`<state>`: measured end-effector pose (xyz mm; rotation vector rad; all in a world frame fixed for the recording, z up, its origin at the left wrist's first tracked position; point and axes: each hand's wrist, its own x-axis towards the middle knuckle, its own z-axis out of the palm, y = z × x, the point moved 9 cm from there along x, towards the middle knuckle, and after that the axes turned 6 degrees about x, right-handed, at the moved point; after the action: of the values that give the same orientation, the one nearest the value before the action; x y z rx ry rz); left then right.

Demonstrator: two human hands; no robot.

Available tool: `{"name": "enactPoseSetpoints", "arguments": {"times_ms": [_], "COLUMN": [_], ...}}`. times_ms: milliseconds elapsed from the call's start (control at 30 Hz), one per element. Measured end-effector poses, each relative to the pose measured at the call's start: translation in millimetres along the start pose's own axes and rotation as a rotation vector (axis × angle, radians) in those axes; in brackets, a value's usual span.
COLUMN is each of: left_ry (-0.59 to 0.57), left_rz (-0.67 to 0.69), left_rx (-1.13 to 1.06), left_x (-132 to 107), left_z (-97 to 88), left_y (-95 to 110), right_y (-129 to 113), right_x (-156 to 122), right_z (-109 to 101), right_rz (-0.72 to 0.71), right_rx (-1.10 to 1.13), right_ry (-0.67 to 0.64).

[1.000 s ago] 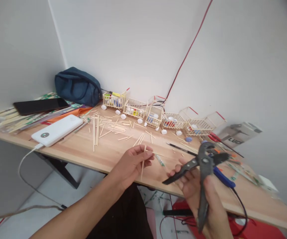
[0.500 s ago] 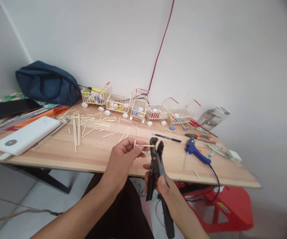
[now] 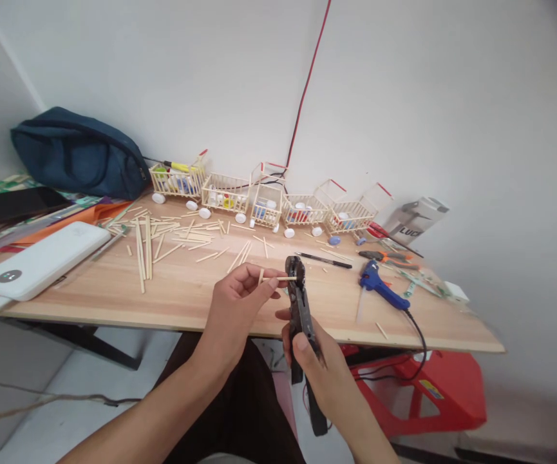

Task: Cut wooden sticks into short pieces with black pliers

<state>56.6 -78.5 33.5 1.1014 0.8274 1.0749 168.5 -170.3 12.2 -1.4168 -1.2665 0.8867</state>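
Observation:
My left hand (image 3: 239, 306) pinches a thin wooden stick (image 3: 285, 278) above the front edge of the wooden table (image 3: 176, 299). My right hand (image 3: 311, 364) is wrapped round the handles of black cutting pliers (image 3: 300, 309). The pliers' jaws are closed on the free end of the stick. Another short stick piece stands up between my left fingers. Loose wooden sticks (image 3: 172, 235) lie scattered over the table's middle.
A row of small stick-built carts (image 3: 263, 203) lines the wall. A blue glue gun (image 3: 379, 287), a black pen (image 3: 324, 260), a white power bank (image 3: 39, 258), a dark blue pouch (image 3: 75, 154) and a phone (image 3: 10, 205) lie about. A red stool (image 3: 433, 390) stands below right.
My right hand brought the pliers from the right up to the stick and closed the jaws on it. My left hand turned the stick level. The view swung right.

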Motion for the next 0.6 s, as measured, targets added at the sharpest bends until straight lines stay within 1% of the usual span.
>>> {"name": "enactPoseSetpoints", "arguments": {"times_ms": [267,400,600], "left_ry": [-0.002,-0.040,-0.052], "left_rz": [0.006,0.029,0.097], "left_rx": [-0.038,-0.072,-0.005], "left_x": [-1.1,-1.8,-2.1], "left_z": [-1.9,-0.4,-0.7], "left_y": [-3.4,-5.4,-3.0], "right_y": [-1.0,-4.7,-6.3], "right_x": [0.8,0.7,-1.7], "right_z": [0.3,-2.2,-2.7], "right_rz": [0.001,-0.005,-0.014], "right_rx": [-0.143,-0.212,-0.202], "right_ry": [0.046,0.086,0.065]}}
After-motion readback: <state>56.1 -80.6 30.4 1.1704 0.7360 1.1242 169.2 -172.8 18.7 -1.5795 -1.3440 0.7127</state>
